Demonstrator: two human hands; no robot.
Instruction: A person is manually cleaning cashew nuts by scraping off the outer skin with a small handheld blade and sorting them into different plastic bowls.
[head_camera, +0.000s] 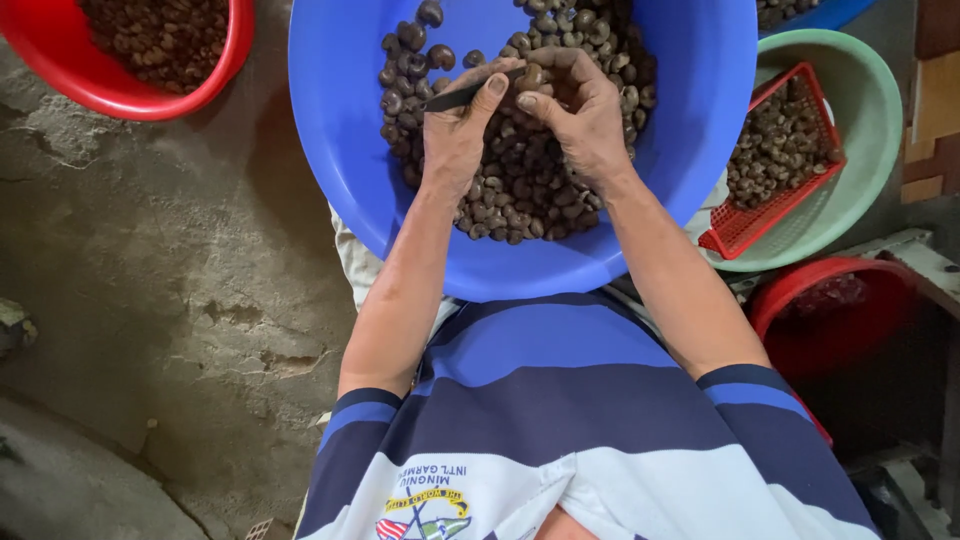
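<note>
A big blue basin (340, 120) sits in front of me, holding a heap of dark brown nuts (520, 190). Both my hands are over the heap. My left hand (455, 130) grips a thin dark blade-like tool (470, 93), its tip pointing right. My right hand (580, 110) pinches a single brown nut (533, 77) between thumb and fingers, right at the tool's tip. My forearms reach up from a blue, navy and white striped shirt (570, 400).
A red bowl of nuts (150, 95) is at the top left. To the right, a pale green bowl (870, 110) holds a red mesh basket (745, 225) of nuts. A dark red tub (830, 300) stands below it. Rough concrete floor (170, 280) lies left.
</note>
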